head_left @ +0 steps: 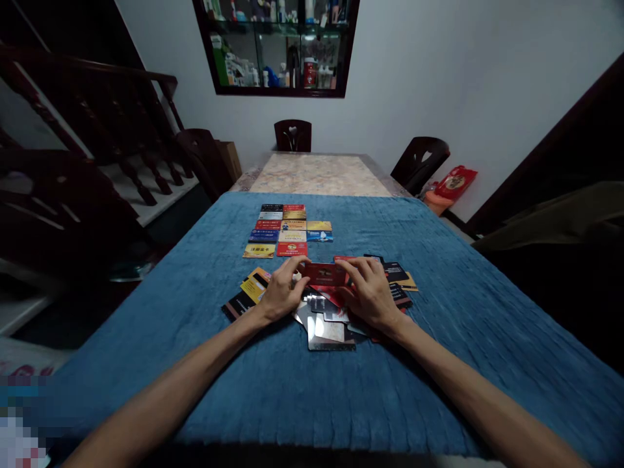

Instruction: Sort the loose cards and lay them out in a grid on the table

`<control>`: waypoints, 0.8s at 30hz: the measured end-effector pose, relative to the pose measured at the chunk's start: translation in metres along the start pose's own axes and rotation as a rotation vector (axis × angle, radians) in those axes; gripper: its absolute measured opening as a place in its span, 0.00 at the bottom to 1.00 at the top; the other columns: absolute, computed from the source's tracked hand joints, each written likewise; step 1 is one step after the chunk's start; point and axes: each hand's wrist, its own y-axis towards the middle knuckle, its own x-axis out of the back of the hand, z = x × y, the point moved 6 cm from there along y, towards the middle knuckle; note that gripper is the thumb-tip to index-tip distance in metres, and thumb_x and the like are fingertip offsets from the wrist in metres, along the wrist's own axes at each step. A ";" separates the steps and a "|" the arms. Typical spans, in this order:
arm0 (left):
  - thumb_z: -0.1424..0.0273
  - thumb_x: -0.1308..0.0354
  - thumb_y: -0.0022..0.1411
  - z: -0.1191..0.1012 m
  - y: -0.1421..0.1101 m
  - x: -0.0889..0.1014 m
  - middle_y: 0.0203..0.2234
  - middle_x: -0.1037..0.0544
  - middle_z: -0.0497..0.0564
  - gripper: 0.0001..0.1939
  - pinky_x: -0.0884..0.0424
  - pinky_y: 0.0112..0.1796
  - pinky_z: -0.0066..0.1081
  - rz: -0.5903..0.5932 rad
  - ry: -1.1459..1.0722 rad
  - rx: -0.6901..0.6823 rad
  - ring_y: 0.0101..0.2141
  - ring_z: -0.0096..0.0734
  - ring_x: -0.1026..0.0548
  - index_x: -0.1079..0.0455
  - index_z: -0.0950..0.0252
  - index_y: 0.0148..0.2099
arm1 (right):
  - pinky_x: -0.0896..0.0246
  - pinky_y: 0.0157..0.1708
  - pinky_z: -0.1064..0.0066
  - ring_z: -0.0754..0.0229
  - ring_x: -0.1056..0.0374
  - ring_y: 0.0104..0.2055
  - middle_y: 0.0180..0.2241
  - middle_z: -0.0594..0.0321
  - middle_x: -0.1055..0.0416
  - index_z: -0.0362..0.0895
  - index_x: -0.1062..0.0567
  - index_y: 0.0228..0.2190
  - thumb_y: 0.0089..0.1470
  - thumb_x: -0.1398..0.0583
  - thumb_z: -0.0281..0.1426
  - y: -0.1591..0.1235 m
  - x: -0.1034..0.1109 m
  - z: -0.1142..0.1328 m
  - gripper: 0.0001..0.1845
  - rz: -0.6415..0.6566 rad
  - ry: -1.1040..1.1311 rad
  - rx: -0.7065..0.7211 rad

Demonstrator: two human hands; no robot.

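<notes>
Both forearms come in from the near edge, slanting inward over the blue cloth [185, 312], elbows wide, wrists low. Left hand [284, 289]: fingers curled, thumb below, pinching the left end of a red card [324, 273]. Right hand [370, 290]: palm turned inward and down, fingers arched, fingertips closed on the card's right end. Card held lengthwise between the two, its printed face toward the wearer, above a loose pile of cards [330, 341]. Print too small to read.

Pile: overlapping, silver and grey pieces nearest, one catching glare. The hands and the held card hide part of it. Beside the left hand, a yellow card [254, 288] lies over darker ones; beyond the right hand, black cards [394, 272] fan outward, some partly under the hand.

Farther off, rows of cards [292, 235] lie face up and close-set, slightly left of centre: two columns, plus a short third on the right. Past the cloth, the table [316, 172] shows a mottled pale top. Chairs at its far end [292, 136] and both sides; red bag [455, 183] by the right-hand one. Wooden railing [88, 65] at left; glass-shelved cabinet [277, 93] in the wall.
</notes>
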 end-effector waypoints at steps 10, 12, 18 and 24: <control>0.75 0.45 0.64 -0.001 0.000 0.006 0.53 0.32 0.62 0.27 0.28 0.53 0.47 0.179 0.263 -0.278 0.53 0.47 0.31 0.42 0.64 0.64 | 0.39 0.47 0.52 0.46 0.41 0.49 0.48 0.49 0.32 0.44 0.34 0.58 0.59 0.40 0.34 0.005 -0.001 -0.002 0.27 0.040 0.027 -0.013; 0.74 0.45 0.64 0.000 0.001 0.008 0.53 0.32 0.62 0.27 0.29 0.52 0.49 0.197 0.306 -0.301 0.53 0.48 0.31 0.43 0.65 0.64 | 0.39 0.47 0.53 0.46 0.41 0.49 0.47 0.50 0.32 0.44 0.33 0.57 0.59 0.41 0.35 0.009 -0.003 -0.002 0.25 0.058 0.029 0.000; 0.72 0.46 0.64 0.007 0.012 0.020 0.54 0.32 0.65 0.26 0.30 0.53 0.48 0.250 0.413 -0.343 0.54 0.49 0.32 0.42 0.69 0.63 | 0.40 0.46 0.55 0.46 0.42 0.49 0.48 0.49 0.32 0.42 0.31 0.53 0.60 0.42 0.39 0.031 -0.016 -0.008 0.23 0.180 0.032 0.013; 0.71 0.45 0.63 0.033 0.039 0.037 0.54 0.31 0.63 0.24 0.33 0.52 0.48 0.303 0.513 -0.251 0.54 0.49 0.33 0.37 0.69 0.60 | 0.40 0.47 0.55 0.44 0.43 0.50 0.51 0.47 0.34 0.42 0.31 0.56 0.58 0.41 0.43 0.066 -0.049 -0.027 0.28 0.298 0.058 -0.066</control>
